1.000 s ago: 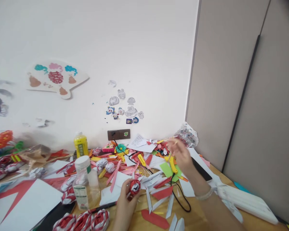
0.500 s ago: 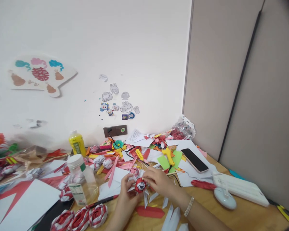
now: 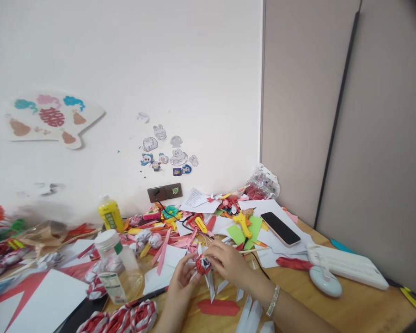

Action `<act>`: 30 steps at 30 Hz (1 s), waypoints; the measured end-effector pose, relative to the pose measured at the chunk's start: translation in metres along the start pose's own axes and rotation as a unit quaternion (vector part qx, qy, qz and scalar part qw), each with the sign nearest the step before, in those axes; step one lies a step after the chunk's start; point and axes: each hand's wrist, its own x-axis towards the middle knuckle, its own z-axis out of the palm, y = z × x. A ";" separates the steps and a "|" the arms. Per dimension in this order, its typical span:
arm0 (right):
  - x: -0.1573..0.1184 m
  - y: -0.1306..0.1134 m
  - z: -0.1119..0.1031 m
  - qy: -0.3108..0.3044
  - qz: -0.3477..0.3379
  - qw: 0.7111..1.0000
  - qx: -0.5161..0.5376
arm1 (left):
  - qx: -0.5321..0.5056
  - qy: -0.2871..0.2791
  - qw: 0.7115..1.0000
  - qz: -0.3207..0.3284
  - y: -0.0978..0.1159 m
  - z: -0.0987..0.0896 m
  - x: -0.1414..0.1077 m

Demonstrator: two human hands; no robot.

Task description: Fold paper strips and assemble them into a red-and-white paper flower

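Between my two hands is a small red and white paper flower with a dark middle [image 3: 203,265]. My left hand [image 3: 184,276] grips its left side with bent fingers. From the upper right, my right hand [image 3: 225,260] pinches at its edge, a silver bracelet on the wrist. White paper strips hang just below the flower. A red paper piece [image 3: 218,307] lies on the wooden table under the hands, beside folded white strips [image 3: 249,314]. Striped red and white paper roses [image 3: 121,319] sit at the lower left.
A clear jar [image 3: 113,266] and yellow bottle [image 3: 111,213] stand left. Paper scraps cover the back, with a yellow glue gun [image 3: 242,224] on green paper. A phone [image 3: 280,228], a white lamp-like object [image 3: 348,266] and a red-handled tool [image 3: 294,263] lie right.
The view has shifted and tilted slightly. Both hands stay at the flower, which has turned a little between the fingers.
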 end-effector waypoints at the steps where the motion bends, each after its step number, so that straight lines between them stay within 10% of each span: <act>1: 0.000 0.000 -0.001 -0.012 -0.011 1.000 0.000 | 0.003 0.002 1.000 -0.001 0.002 0.000 0.000; 16: -0.002 0.001 0.002 -0.019 -0.010 1.000 0.021 | 0.031 0.068 0.996 -0.053 0.025 0.014 -0.012; 30: -0.006 0.002 0.010 0.002 -0.045 0.997 -0.055 | -0.026 0.040 0.998 -0.044 0.000 0.007 -0.001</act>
